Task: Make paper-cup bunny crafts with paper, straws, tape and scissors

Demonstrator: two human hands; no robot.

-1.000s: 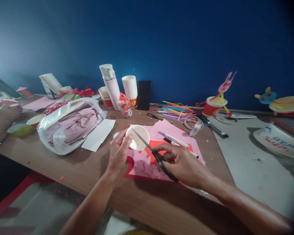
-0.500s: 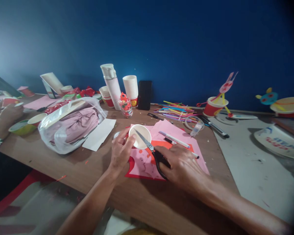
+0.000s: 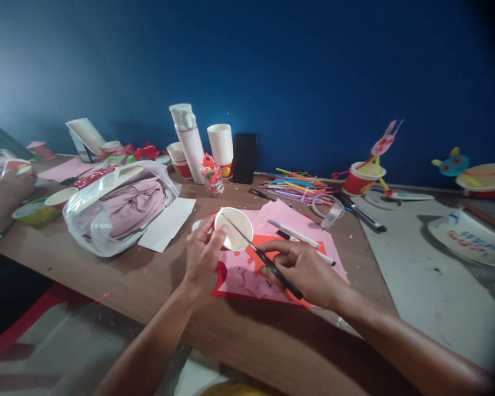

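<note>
The left hand (image 3: 203,254) curls tightly around a white paper cup (image 3: 235,231); at its 3 o'clock, the right hand (image 3: 303,269) grips black-handled scissors (image 3: 272,269) — blades closed, tip inside the rim.

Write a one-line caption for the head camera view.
Left hand holds a paper cup; right hand holds scissors, blade over it.

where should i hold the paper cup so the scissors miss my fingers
Hold the paper cup around its wall from the left, as your left hand does: its open end faces up, the scissors' blade across it, so keep fingers below the rim.
</note>
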